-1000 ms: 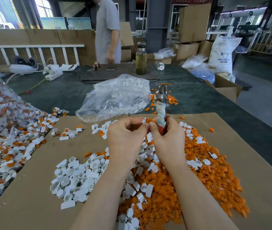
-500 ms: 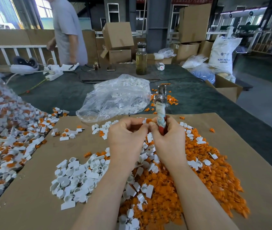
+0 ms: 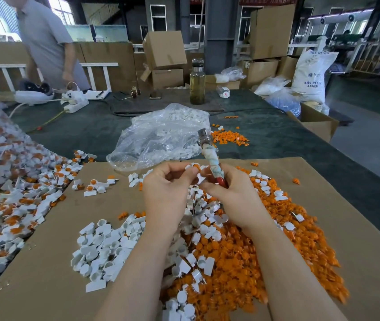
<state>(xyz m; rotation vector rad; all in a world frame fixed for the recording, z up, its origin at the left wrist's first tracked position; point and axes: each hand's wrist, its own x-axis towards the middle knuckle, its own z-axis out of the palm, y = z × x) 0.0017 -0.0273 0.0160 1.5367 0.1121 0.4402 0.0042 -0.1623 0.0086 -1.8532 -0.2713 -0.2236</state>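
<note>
My left hand (image 3: 168, 188) pinches a small white plastic part with an orange cap (image 3: 193, 169) at its fingertips. My right hand (image 3: 233, 193) grips a small hammer (image 3: 210, 154) with a tape-wrapped handle and a metal head that points up and away. The two hands meet above a heap of orange caps (image 3: 242, 256). A pile of loose white plastic parts (image 3: 105, 246) lies to the left on the brown cardboard sheet (image 3: 45, 274).
Assembled white-and-orange parts (image 3: 10, 200) spread over the left, partly under a plastic bag. A clear bag of white parts (image 3: 161, 135) lies behind the hands. A glass bottle (image 3: 197, 84), a power strip (image 3: 75, 101) and boxes stand further back. A person (image 3: 48, 42) stands at the far left.
My hands have drawn slightly apart, with the hammer tilted a little to the right. The person in the background has walked from the middle to the left.
</note>
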